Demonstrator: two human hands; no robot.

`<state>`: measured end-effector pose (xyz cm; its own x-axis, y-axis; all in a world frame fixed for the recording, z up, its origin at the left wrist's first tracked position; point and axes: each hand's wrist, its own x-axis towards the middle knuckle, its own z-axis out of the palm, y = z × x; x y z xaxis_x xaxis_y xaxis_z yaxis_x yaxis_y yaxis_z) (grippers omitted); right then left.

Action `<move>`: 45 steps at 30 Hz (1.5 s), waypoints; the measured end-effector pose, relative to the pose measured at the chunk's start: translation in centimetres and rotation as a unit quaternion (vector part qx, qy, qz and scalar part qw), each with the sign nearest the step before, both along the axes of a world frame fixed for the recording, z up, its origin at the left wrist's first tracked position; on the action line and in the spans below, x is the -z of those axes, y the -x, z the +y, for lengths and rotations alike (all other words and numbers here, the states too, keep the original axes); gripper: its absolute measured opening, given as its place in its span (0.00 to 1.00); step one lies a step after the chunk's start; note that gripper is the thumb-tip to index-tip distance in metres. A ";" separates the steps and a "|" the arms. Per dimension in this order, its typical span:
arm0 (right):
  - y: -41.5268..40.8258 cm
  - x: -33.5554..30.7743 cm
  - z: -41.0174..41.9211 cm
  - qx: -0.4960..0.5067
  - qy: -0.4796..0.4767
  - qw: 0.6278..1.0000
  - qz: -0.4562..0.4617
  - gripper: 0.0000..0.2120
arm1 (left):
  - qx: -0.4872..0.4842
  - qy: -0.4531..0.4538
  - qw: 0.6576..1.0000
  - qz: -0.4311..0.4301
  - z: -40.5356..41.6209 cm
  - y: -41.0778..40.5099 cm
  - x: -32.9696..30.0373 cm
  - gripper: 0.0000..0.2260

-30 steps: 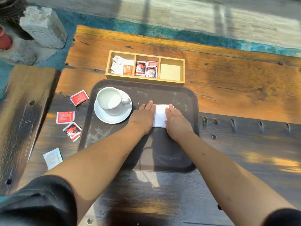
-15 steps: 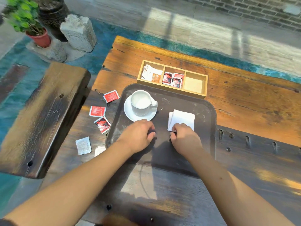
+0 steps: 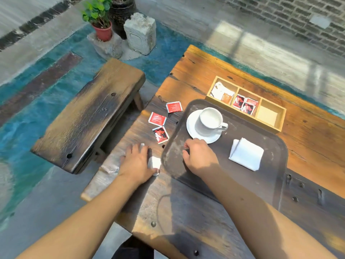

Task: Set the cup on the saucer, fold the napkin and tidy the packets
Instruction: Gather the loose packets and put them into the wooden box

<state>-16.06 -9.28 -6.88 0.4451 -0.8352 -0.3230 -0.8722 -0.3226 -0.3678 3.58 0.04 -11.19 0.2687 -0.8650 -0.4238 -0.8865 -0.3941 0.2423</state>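
The white cup (image 3: 211, 120) stands on the white saucer (image 3: 192, 130) at the far left of the dark tray (image 3: 233, 176). A folded white napkin (image 3: 246, 154) lies on the tray to the right. Three red packets (image 3: 174, 107) (image 3: 157, 118) (image 3: 161, 134) lie on the table left of the tray. My left hand (image 3: 138, 161) lies flat over white packets (image 3: 154, 162) by the tray's left edge. My right hand (image 3: 199, 156) rests loosely curled on the tray just in front of the saucer, with nothing seen in it.
A wooden three-compartment box (image 3: 246, 103) stands behind the tray, with white packets left, red ones in the middle, right one bare. A wooden bench (image 3: 89, 116) stands left of the table. A potted plant (image 3: 100, 25) and stone block (image 3: 140, 32) stand on the floor beyond.
Both hands have left the folded napkin. My left hand moved off the tray to the left onto the white packets. My right hand shifted left toward the saucer. The view swung left.
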 end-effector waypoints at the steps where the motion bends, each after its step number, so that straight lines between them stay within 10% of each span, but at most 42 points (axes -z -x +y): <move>1: -1.0 0.1 -0.1 -0.012 0.005 1.000 0.003 0.10 | -0.012 -0.006 1.000 -0.006 0.3 -0.1 0.5 0.41; 18: -12.3 4.6 -3.3 0.009 0.082 0.981 0.177 0.23 | -0.139 0.048 0.989 0.022 -1.0 -1.9 2.7 0.31; 27: -12.4 4.9 -3.9 -0.032 0.083 0.989 0.114 0.21 | -0.161 0.096 0.979 0.078 -2.3 -2.0 2.8 0.27; 45: -15.2 6.5 -11.3 -0.056 0.048 0.981 0.177 0.32 | -0.066 0.111 0.990 0.063 -4.9 -4.1 3.1 0.13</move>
